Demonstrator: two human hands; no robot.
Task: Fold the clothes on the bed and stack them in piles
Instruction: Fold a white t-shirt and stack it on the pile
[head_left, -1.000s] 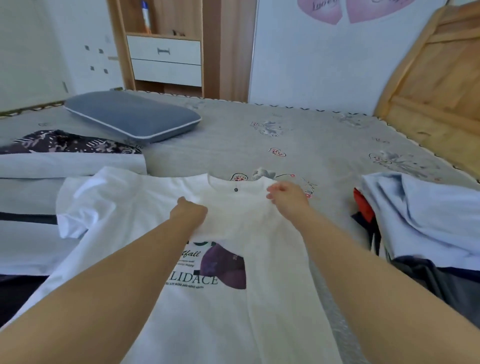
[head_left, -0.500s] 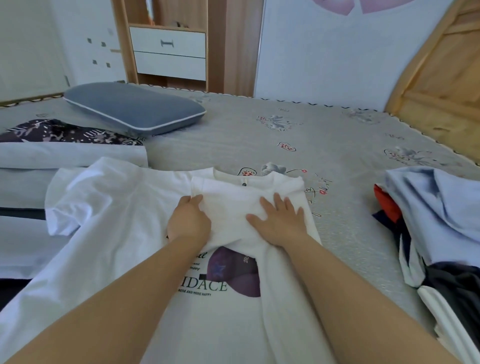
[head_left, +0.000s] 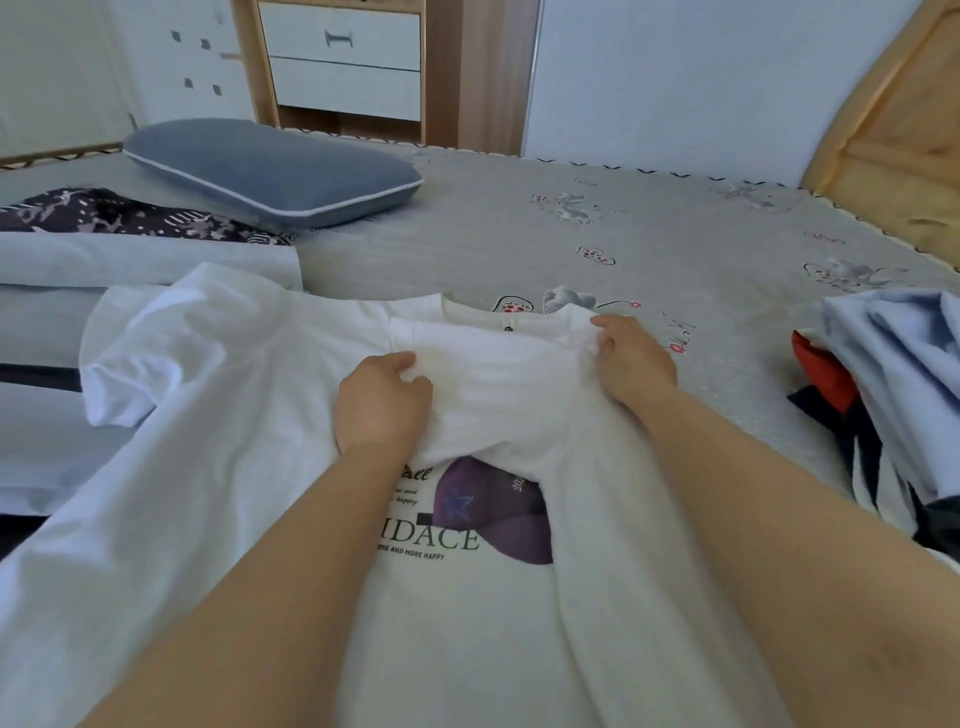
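A white T-shirt (head_left: 234, 493) lies spread on the bed (head_left: 649, 249) and fills the lower middle of the frame, its collar pointing to the top of the frame. Its printed front shows a purple cap picture and dark letters in the lower centre. One sleeve part is folded over the chest, just below the collar.

The left hand (head_left: 382, 402) is in the centre of the frame; its fingers are curled and pinch the near left edge of this folded part. The right hand (head_left: 631, 358) is to the right of it, near the shoulder of the shirt, and its fingers are bent and grip the cloth there. Both bare forearms come in from the bottom edge.

At the left edge of the frame lies a stack of folded clothes (head_left: 130, 265), with a dark patterned piece at its far end. The left sleeve of the shirt lies over the near side of this stack. At the right edge is a loose heap of unfolded clothes (head_left: 893, 374), with light blue, red and dark pieces. A blue-grey pillow (head_left: 270, 171) rests on the bed in the upper left. Behind it stands a wooden cabinet with white drawers (head_left: 343, 62).
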